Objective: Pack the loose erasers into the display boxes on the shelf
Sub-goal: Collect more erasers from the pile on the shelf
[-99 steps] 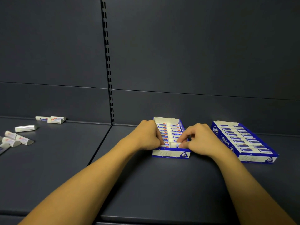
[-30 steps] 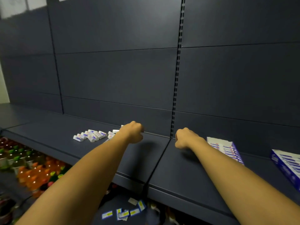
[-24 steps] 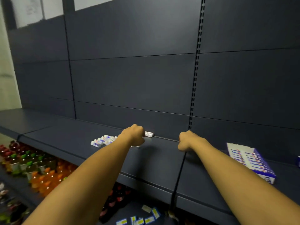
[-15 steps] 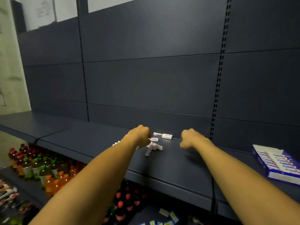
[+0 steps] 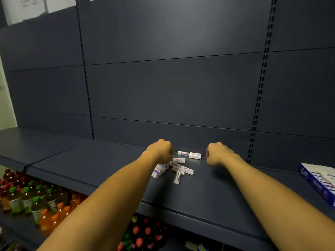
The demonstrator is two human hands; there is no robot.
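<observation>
Left hand [image 5: 160, 151] and right hand [image 5: 216, 153], both curled into fists and apparently holding nothing, flank the loose erasers [image 5: 175, 167]: small white sleeved blocks scattered far back on the dark shelf [image 5: 112, 171]. A blue display box [image 5: 320, 182] sits far right, its lettering blurred.

Shop: gondola shelving [image 5: 199, 192], bottled drinks [image 5: 32, 198]

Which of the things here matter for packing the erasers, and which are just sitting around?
Part of the job:
- loose erasers scattered on the shelf
- blue display box at the right edge, already holding erasers
- left hand and right hand, both curled beside the pile

Just there:
- drink bottles on the lower shelf
- papers on the wall, top left
</observation>
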